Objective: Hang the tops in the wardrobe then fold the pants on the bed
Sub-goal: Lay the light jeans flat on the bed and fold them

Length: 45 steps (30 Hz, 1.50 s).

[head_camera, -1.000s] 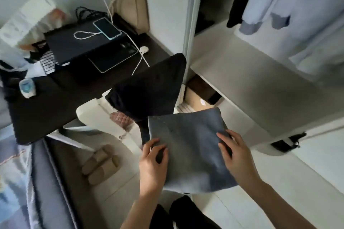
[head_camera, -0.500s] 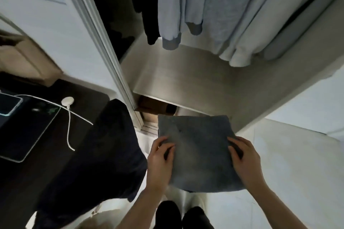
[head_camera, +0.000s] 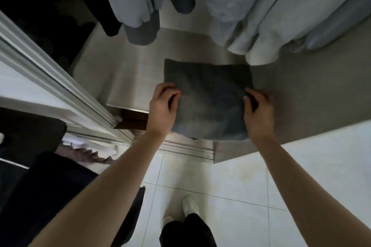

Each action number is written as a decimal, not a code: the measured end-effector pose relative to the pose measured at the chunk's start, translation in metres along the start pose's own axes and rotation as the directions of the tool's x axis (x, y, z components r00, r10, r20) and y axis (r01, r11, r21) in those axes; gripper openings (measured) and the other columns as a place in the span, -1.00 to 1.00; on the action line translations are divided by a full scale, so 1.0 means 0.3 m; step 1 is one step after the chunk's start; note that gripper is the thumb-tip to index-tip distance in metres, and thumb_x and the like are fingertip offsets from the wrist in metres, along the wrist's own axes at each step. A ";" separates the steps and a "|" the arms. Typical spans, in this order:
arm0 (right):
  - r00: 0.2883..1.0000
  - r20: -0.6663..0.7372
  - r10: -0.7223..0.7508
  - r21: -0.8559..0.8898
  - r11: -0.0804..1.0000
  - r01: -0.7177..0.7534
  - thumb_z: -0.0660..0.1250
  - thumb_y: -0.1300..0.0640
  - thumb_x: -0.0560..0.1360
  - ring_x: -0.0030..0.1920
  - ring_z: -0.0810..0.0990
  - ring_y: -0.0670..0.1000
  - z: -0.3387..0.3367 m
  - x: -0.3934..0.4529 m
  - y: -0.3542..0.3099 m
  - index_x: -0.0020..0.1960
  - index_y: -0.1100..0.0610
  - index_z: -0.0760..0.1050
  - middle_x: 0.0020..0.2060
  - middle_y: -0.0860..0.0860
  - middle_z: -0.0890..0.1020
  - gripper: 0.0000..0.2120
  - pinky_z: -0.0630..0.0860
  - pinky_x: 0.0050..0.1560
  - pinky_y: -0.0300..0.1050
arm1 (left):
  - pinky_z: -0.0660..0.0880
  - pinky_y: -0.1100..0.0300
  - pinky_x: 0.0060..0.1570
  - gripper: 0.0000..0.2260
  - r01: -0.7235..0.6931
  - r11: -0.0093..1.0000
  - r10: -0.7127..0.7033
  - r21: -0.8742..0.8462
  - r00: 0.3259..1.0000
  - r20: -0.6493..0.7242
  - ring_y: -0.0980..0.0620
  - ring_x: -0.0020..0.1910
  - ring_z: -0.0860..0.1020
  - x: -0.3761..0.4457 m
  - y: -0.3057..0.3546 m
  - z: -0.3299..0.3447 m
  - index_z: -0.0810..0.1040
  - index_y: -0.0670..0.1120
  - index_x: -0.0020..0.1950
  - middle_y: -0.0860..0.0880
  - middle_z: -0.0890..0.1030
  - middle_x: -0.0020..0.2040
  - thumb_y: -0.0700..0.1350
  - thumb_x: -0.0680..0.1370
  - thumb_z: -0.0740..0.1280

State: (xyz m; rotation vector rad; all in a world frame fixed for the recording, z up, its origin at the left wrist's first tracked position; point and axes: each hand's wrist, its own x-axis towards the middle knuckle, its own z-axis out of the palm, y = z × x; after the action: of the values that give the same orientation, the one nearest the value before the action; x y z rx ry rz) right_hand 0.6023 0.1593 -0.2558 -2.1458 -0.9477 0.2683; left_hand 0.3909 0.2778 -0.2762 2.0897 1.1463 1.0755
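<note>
Two hands hold folded grey pants at the wardrobe shelf

Folded grey pants [head_camera: 208, 98] are gripped at both side edges: the left hand [head_camera: 163, 108] is curled over the left edge, and the right hand [head_camera: 258, 111] is curled over the right edge. The far part of the bundle lies over the pale wardrobe shelf [head_camera: 124, 74]; whether it rests on the shelf cannot be told. No writing or labels can be read. Beyond the hands, light blue and grey hanging tops [head_camera: 230, 6] are seen, cut off by the upper edge. Left of the left hand, a sliding door frame [head_camera: 60, 86] runs diagonally. Nearer the body, a dark garment [head_camera: 50, 196] is draped, partly hidden by the left forearm. White floor tiles [head_camera: 230, 186] lie below.
</note>
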 end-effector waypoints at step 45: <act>0.927 0.373 0.038 -0.802 0.515 0.301 0.33 0.16 0.47 0.50 -0.09 0.38 0.438 0.116 0.483 0.55 0.01 -0.32 0.55 0.14 -0.19 -0.05 0.18 0.41 0.28 | -0.06 -0.32 0.46 -0.10 -0.504 0.624 -0.156 0.597 0.668 0.727 -0.24 0.56 -0.23 0.002 -0.399 0.513 -0.35 0.19 0.54 -0.13 -0.25 0.59 0.04 0.54 0.34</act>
State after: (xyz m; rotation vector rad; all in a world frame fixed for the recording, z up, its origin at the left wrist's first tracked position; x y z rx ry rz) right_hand 0.6452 0.1946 -0.4466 -2.9568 -1.7255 0.0917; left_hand 0.4660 0.3287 -0.4488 2.9222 1.0143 -0.4089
